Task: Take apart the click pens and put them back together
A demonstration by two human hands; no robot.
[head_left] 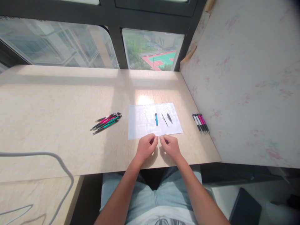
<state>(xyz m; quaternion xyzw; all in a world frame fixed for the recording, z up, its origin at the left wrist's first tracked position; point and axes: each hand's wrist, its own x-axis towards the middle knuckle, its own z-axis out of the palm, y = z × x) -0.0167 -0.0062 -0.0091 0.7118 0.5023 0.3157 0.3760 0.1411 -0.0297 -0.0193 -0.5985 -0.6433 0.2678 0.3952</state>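
Looking down through the head camera, one sees two bare hands side by side at the near edge of a white sheet of paper. The left hand is loosely curled, thumb drawn in against the bent fingers, and slightly overlaps the sheet's near edge; whether it presses on the paper I cannot tell. The right hand mirrors it, just as narrow, its knuckles by the same edge and only a small gap between the two.

On the right half of the paper, beyond the hands, three pen parts lie apart from one another, roughly in a row. Leftmost is a blue barrel with a dark clip along its left side; in the middle, a thin refill slants towards the near right; rightmost is a short dark tapered piece, tilted the same way.

Well to the left of the sheet, a loose pile of pens in black, pink and green lies slantwise on the pale table. To the right, near the flowered wall, a neat row of pens runs from white to pink and purple. A grey cable curves across the near left, and a window stands along the far side.
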